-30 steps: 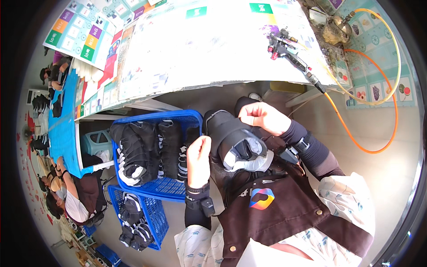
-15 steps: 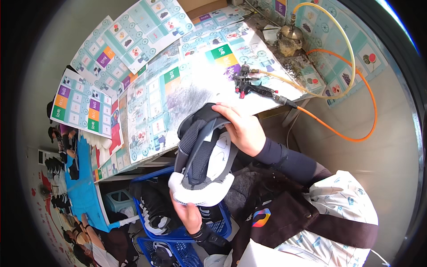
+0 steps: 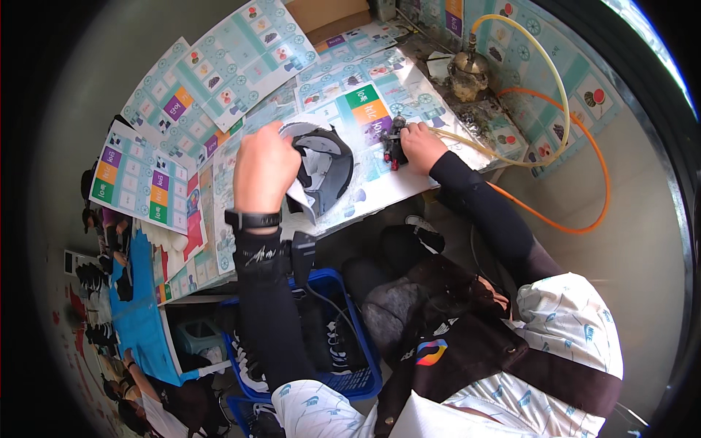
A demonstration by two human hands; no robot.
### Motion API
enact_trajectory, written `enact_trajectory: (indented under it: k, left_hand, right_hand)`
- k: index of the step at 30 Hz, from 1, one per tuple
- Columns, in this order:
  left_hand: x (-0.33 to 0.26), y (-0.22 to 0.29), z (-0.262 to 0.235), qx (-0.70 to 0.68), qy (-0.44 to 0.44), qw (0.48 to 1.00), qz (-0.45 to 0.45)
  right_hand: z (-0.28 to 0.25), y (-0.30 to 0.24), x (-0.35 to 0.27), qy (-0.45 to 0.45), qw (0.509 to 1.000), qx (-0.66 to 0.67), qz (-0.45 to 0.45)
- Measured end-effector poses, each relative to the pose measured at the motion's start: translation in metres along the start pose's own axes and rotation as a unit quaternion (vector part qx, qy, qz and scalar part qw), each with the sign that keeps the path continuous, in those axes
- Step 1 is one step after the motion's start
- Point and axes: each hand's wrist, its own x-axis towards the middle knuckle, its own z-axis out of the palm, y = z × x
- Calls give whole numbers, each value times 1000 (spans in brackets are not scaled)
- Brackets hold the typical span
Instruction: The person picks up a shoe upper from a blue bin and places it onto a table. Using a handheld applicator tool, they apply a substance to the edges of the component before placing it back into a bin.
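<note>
Over the paper-covered table [image 3: 299, 87], my left hand [image 3: 266, 168] is closed on the white edge of a grey, black and white shoe upper [image 3: 339, 171]. The upper is held with its opening showing, close to the table's front edge. To its right, my right hand [image 3: 423, 148] wraps round the handle of a small black spray gun [image 3: 394, 140] with red knobs. The gun's head points away to the left of that hand, and most of its handle is hidden under my fingers.
A yellowish hose [image 3: 561, 80] and an orange hose [image 3: 604, 182] loop at the right, by a crusted metal pot [image 3: 469, 69]. Below the table stands a blue basket [image 3: 365, 376] with shoe parts. Printed sheets [image 3: 139, 175] overhang at left, where other people sit by a blue-topped table [image 3: 142, 321].
The shoe upper went from both hands above my lap up to the table in my left hand. My right hand let go of it and took the spray gun's handle.
</note>
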Motion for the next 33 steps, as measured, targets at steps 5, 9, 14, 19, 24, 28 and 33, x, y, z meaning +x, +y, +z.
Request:
enact_trajectory:
  k: [5,9,14,19,24,28,33]
  left_hand:
    - [4,7,3,-98,-70,993,-3]
    - [-21,10,12,-125,-33,991,42]
    - [-20,17,24,46,64,994,-81]
    - [-23,-4,-20,86,179,977,-81]
    - [-4,32,8,54,122,991,17]
    - [-9,38,36,6,47,999,17]
    - [-2,33,32,-56,-5,997,58]
  right_hand:
    - [5,11,10,85,993,-55,57]
    - [-35,13,-9,88,967,202,131]
    - [-74,-21,-46,90,914,373,130]
    - [-108,-31,-61,-60,713,682,154]
    - [-104,-34,-60,-57,740,646,178]
    - [-99,-47,-50,-105,791,580,165]
    - [-80,-51,-45,-85,851,500,135]
